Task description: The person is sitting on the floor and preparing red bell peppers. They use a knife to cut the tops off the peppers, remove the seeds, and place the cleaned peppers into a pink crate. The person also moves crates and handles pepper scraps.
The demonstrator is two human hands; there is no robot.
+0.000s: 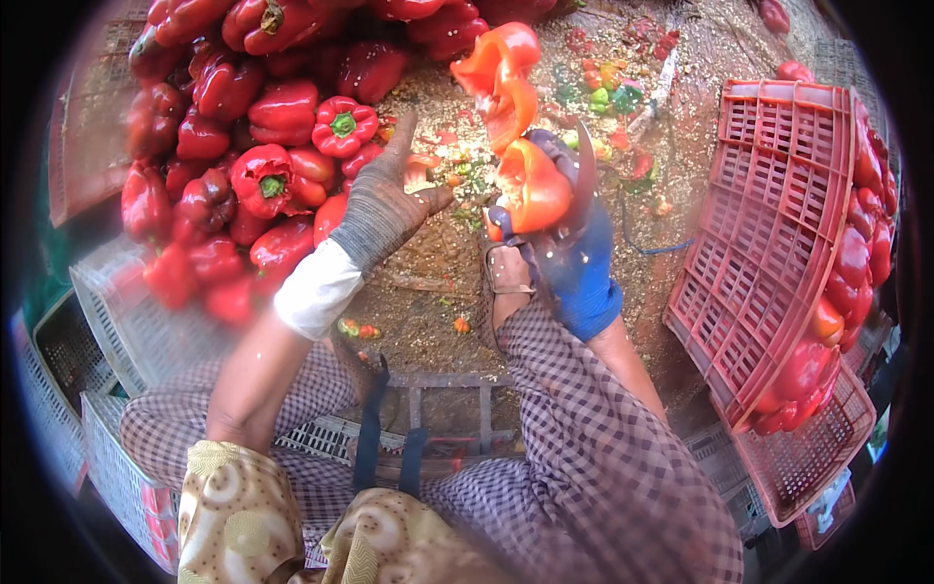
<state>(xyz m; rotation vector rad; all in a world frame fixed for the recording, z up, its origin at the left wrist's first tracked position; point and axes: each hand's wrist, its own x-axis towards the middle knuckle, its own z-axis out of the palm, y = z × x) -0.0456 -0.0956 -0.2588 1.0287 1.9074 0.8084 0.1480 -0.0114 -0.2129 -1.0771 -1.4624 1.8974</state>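
Note:
My left hand point(390, 201), in a grey glove with a white cuff, has its thumb and forefinger spread. A pale pepper core point(421, 174) shows in the gap between them; neither digit looks closed on it. In a blue glove, my right hand point(584, 255) holds a cut orange-red bell pepper piece point(540, 190), hollow side facing left. A knife with a curved blade point(585, 164) sticks up from the same hand. Just beyond, another opened pepper piece point(511, 80) appears above the floor; whether it touches the held piece is unclear.
A heap of red bell peppers point(284, 113) lies at left. A red plastic crate point(781, 219) stands tilted at right, with more peppers behind it. Seeds and scraps cover the ground sheet point(430, 292). Grey crates point(124, 321) stand at lower left. My sandalled foot point(508, 270) is below my right hand.

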